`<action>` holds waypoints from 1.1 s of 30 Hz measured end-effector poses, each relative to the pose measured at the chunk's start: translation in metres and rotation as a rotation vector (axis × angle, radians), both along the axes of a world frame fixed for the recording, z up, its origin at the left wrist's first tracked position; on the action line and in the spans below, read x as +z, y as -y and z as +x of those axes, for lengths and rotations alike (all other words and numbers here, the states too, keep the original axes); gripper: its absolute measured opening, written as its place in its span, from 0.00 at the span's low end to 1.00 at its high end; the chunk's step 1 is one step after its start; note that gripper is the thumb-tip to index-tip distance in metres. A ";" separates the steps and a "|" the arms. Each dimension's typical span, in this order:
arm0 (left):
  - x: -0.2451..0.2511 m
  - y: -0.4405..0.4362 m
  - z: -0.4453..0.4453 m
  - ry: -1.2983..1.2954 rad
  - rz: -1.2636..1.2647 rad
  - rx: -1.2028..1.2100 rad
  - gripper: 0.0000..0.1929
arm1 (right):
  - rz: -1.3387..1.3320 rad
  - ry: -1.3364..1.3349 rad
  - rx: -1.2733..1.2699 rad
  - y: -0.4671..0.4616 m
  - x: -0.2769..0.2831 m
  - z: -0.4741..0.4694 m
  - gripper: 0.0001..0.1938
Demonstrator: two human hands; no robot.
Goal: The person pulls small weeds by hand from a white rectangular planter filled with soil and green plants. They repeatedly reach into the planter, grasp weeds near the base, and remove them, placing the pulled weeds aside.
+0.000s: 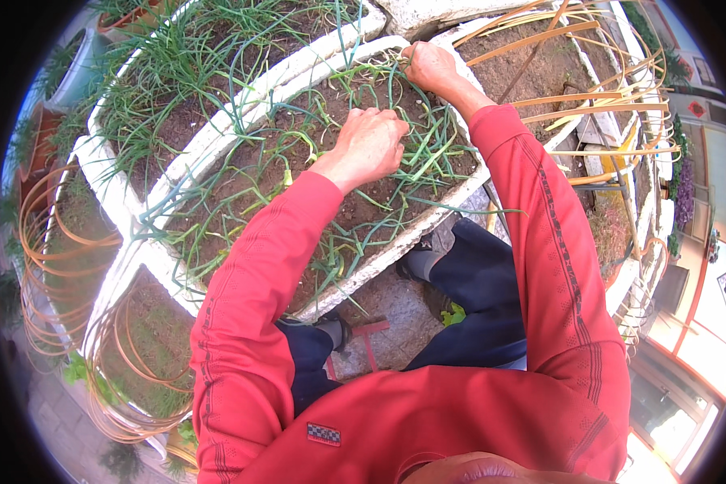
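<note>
Before me is a white-rimmed planter (393, 257) of brown soil with green onion plants (426, 151), many of their leaves bent or lying flat. My left hand (366, 145) is over the middle of the bed, back up and fingers curled, close to the leaves; whether anything is between its fingertips is hidden. Farther off, my right hand (432, 66) is at the far right corner, its fingers bent down at the rim beside pale, dry plant strands (381, 60). Whether it grips a strand cannot be told.
Another white planter (106, 169) with dense green leaves adjoins at the upper left. Bent bamboo strips (611, 106) arch over soil beds at the right; thin hoops (66, 260) stand at the left. My legs and feet are on stone paving (393, 320) against the near side.
</note>
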State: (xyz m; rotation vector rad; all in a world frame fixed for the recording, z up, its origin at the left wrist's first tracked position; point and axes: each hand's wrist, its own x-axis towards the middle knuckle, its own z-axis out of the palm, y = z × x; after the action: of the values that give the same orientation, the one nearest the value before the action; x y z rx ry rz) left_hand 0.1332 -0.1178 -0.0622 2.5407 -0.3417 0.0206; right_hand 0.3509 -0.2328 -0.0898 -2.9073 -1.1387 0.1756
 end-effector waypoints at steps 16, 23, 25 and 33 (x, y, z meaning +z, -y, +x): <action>0.002 0.003 -0.002 -0.037 0.043 -0.019 0.14 | 0.275 0.004 0.044 0.021 -0.001 0.024 0.11; 0.004 0.007 -0.001 -0.074 0.063 -0.028 0.13 | 0.268 -0.034 -0.010 -0.022 0.002 0.030 0.20; 0.004 0.008 -0.002 -0.064 0.061 -0.028 0.13 | 0.121 -0.075 0.052 -0.033 0.003 0.028 0.24; 0.002 0.007 -0.004 -0.030 0.046 -0.024 0.11 | 0.087 -0.117 0.088 -0.042 -0.006 0.017 0.20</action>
State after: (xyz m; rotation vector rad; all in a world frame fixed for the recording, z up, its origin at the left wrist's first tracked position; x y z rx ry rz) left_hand 0.1295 -0.1249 -0.0606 2.5795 -0.3653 -0.0346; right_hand 0.3677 -0.1911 -0.0958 -2.7338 -1.2227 0.2858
